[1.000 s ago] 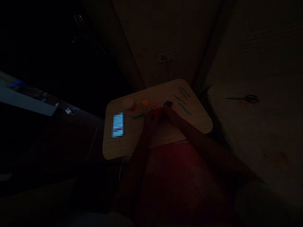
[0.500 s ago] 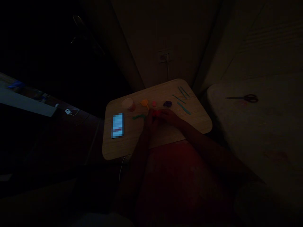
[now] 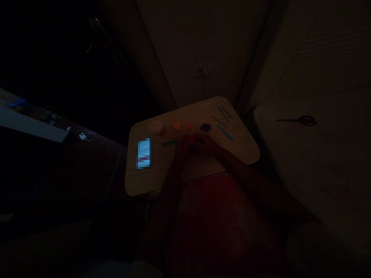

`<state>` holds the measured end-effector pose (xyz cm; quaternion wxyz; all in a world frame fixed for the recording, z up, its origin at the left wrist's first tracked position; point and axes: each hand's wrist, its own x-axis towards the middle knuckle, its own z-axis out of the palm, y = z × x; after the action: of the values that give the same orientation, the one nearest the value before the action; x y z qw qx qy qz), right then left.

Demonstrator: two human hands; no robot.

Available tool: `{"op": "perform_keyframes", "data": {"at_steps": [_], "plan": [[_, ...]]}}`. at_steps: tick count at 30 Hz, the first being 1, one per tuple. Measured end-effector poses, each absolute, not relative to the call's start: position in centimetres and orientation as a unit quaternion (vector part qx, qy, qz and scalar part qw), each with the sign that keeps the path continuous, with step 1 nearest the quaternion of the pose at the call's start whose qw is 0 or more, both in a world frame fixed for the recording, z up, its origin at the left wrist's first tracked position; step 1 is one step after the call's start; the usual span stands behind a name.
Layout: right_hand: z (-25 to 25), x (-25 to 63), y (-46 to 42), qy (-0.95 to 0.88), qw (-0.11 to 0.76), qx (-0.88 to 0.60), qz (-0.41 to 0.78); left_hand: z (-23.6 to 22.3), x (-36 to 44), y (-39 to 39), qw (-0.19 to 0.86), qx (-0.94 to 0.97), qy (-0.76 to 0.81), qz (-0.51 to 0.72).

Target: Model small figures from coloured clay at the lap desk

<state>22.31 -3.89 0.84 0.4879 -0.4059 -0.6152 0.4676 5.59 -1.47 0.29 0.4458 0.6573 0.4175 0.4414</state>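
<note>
In the dim head view, my left hand (image 3: 182,148) and my right hand (image 3: 205,143) meet over the small wooden table (image 3: 162,175). Both are closed around a bright red lump (image 3: 191,139) that looks like modelling clay, and the fingers cover most of it. Just left of my left hand lies a wavy green strip (image 3: 169,143). Beyond the hands are an orange piece with a stem (image 3: 177,126), a small pink ball (image 3: 188,126) and a dark purple lump (image 3: 205,127). Darkness hides the finer finger positions.
A lit phone (image 3: 144,153) lies at the table's left, with a round lidded tub (image 3: 157,127) behind it. Several thin teal tools, one a broad knife shape (image 3: 225,132), lie at the right. Scissors (image 3: 298,120) rest on a pale surface beyond. A plugged wall socket (image 3: 202,69) is behind.
My fingers have shifted slightly around the red lump and now cover more of it. The things on the table lie where they were.
</note>
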Motion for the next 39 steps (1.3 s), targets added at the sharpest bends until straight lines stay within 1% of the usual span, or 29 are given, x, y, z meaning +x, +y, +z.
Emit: {"op": "perform_keyframes", "data": {"at_steps": [3, 9, 17, 22, 26, 28, 32, 39], "plan": [[0.7, 22.4, -3.8, -0.614, 0.493, -0.409, 0.462, 0.2, 5.5, -1.3, 0.452, 0.654, 0.419, 0.439], [0.7, 22.7, -3.7, -0.608, 0.476, -0.400, 0.494, 0.3, 5.4, -0.9, 0.469, 0.659, 0.399, 0.432], [0.7, 22.7, -4.0, -0.579, 0.473, -0.421, 0.514, 1.1, 5.6, -1.2, 0.482, 0.642, 0.421, 0.422], [1.0, 22.8, -3.9, -0.575, 0.488, -0.417, 0.507, -0.1, 5.7, -1.2, 0.489, 0.609, 0.434, 0.449], [1.0, 22.7, -3.8, -0.553, 0.496, -0.403, 0.535, -1.2, 5.4, -0.6, 0.502, 0.577, 0.459, 0.451], [0.9, 22.6, -3.8, -0.551, 0.504, -0.412, 0.523, -1.4, 5.3, -0.4, 0.503, 0.571, 0.462, 0.456], [1.0, 22.5, -3.6, -0.571, 0.524, -0.431, 0.461, -1.2, 5.4, -0.1, 0.517, 0.588, 0.434, 0.445], [0.7, 22.9, -3.1, -0.546, 0.527, -0.455, 0.466, -0.7, 5.7, -0.9, 0.542, 0.618, 0.376, 0.427]]}}
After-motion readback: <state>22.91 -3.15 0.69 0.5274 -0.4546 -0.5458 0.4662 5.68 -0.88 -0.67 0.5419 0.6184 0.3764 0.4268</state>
